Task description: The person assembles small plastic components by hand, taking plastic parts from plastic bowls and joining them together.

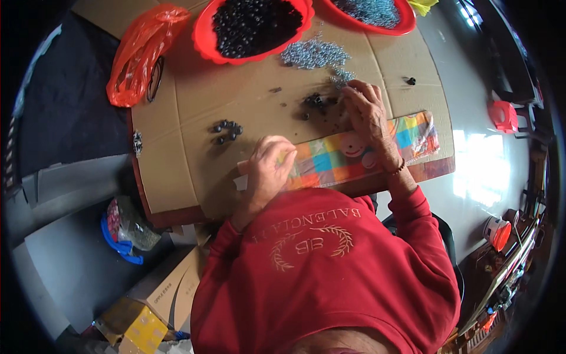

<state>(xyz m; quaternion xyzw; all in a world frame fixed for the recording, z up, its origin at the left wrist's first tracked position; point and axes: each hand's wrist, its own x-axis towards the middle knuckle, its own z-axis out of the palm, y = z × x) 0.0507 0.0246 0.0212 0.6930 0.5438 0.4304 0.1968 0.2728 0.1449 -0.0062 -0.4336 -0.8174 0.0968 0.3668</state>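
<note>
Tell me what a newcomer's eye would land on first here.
Red probably comes first: the sweatshirt filling the lower middle, and the scalloped bowl of black beads at the top. Next might be the multicoloured checked strip along the cardboard's near edge, with the left hand at its left end and the right hand over it farther right.

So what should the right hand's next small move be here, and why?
Probably a light pinch by the right hand to pick one piece from the small pale-blue cluster: its bent fingertips sit at that cluster's edge, while the left hand is nearer the body, by the checked cloth. Whether either hand holds anything is unclear.
</note>
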